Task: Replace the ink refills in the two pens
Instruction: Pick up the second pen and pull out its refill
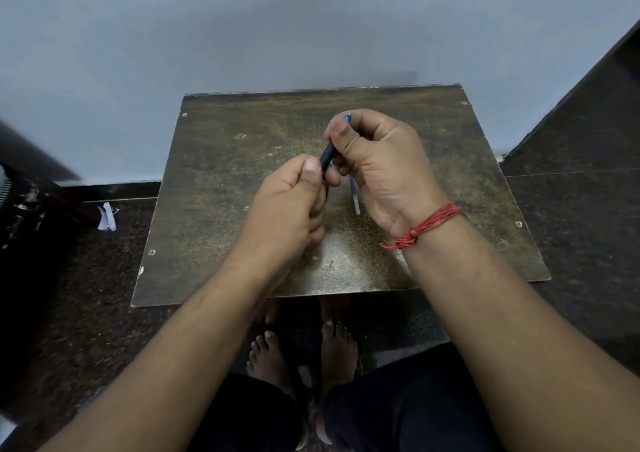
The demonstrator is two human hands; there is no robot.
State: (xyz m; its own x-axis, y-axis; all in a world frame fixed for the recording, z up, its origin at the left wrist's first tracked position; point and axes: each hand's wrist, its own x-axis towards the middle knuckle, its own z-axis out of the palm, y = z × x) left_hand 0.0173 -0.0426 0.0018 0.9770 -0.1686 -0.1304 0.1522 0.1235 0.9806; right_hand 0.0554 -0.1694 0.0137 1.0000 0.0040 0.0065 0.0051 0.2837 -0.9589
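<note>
Above the middle of a worn brown board (225, 181), both hands hold one dark pen (326, 156). My left hand (291, 202) grips the pen's lower barrel, thumb on top. My right hand (377, 164) curls round the upper part, and a blue tip with a thin metal point (348, 116) sticks out above its fingers. A thin ink refill (355, 197), blue with a pale end, shows below my right palm; whether it lies on the board or hangs from the hand I cannot tell. A second pen is not in view.
The board rests over a dark speckled floor (571, 226), against a pale wall (311, 29). A crumpled white scrap (106, 217) lies on the floor to the left. A red thread (429, 225) circles my right wrist. Bare feet (304, 351) show under the board's near edge.
</note>
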